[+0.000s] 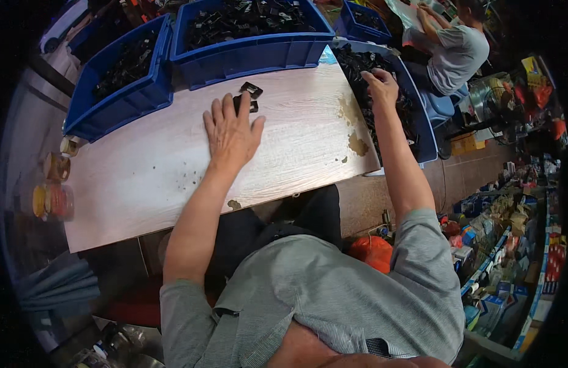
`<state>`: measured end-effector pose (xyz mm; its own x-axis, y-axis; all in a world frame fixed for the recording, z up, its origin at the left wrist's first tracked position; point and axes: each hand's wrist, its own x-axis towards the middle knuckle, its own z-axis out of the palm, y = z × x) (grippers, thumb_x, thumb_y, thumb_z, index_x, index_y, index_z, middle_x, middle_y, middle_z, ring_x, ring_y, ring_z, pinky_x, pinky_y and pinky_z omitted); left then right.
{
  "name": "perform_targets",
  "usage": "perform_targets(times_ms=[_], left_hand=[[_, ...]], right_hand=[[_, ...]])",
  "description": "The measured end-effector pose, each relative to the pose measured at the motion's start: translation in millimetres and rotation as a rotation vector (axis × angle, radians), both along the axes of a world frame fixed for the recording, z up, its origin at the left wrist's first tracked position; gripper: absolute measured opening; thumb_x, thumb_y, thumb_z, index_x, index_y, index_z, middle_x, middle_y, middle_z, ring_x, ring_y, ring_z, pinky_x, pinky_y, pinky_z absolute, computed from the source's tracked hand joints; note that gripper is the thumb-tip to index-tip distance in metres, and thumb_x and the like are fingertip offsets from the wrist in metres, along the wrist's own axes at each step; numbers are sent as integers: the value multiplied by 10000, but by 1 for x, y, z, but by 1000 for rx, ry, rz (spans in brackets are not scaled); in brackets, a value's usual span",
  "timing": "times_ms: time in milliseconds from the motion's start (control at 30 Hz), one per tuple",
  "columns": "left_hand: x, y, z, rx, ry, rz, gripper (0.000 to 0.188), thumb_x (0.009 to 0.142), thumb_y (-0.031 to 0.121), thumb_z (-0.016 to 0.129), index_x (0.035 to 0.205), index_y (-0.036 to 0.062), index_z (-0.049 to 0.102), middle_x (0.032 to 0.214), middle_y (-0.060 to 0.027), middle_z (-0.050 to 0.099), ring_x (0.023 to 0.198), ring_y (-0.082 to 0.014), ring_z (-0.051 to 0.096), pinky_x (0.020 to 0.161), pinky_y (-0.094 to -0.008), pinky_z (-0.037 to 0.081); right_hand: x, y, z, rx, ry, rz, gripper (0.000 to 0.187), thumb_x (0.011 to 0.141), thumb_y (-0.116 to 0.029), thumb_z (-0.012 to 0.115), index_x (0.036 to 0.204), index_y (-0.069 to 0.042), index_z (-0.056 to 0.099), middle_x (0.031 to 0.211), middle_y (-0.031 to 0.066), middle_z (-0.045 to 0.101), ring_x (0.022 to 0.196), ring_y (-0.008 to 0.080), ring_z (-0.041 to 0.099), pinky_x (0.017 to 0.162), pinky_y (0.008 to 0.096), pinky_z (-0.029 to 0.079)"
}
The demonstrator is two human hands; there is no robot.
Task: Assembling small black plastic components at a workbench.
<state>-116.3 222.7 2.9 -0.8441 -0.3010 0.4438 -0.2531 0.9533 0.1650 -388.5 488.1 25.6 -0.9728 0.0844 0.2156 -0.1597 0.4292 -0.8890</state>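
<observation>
- Touching black pieces: left hand, fingers spread.
- Right hand over right bin, fingers curled; grip unclear.
- Two pieces out; plenty left in bins.

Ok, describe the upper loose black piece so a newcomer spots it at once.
On the pale table, find the wide blue bin at the far side. In front of it, by the fingertips of the left hand, lies a small flat black piece. Unlike the second piece, partly covered by that hand, it is almost fully in view.

Jars stand left of an orange bag and a blue stool.
</observation>
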Motion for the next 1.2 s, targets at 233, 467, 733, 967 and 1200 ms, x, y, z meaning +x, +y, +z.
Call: perform_targets(times_ms=[233,467,733,967,1200], left_hand=[[-2,0,4,92,-14,-8,665,932,413,645,1469,56,485,1470,-273,449,1383,-471,377,1134,-645,262],[0,-1,8,113,-66,7,645,935,419,648,1454,62,512,1479,-253,463,1410,-470,359,1159,-628,239],[1,-2,8,128,-75,-1,637,914,387,683,1448,78,526,1478,-235,487,1429,-452,363,1178,-609,225],[0,-2,11,160,-142,23,641,918,393,684,1464,102,514,1508,-208,463,1459,-424,329,1206,-574,196],[1,-4,8,157,-141,26,649,918,402,684,1471,110,510,1519,-197,452,1473,-409,313,1215,-563,188]], right_hand=[[-44,-30,-26,422,36,4,605,728,-531,795,1289,-331,693,1216,170,706,1198,388,629,990,517,513],[-68,-34,-46,675,108,152,552,802,-544,734,1238,-206,728,1164,153,737,1128,351,679,976,421,527],[-69,-29,-40,578,70,272,511,770,-511,772,1169,-193,750,1090,124,753,1025,302,713,925,399,535],[-67,-9,-36,680,-1,235,406,717,-425,793,1069,-222,789,1128,146,696,1187,409,601,942,803,382],[-73,13,-43,815,-4,129,388,767,-413,795,1116,-244,774,1280,107,627,1354,441,417,1011,805,326]])
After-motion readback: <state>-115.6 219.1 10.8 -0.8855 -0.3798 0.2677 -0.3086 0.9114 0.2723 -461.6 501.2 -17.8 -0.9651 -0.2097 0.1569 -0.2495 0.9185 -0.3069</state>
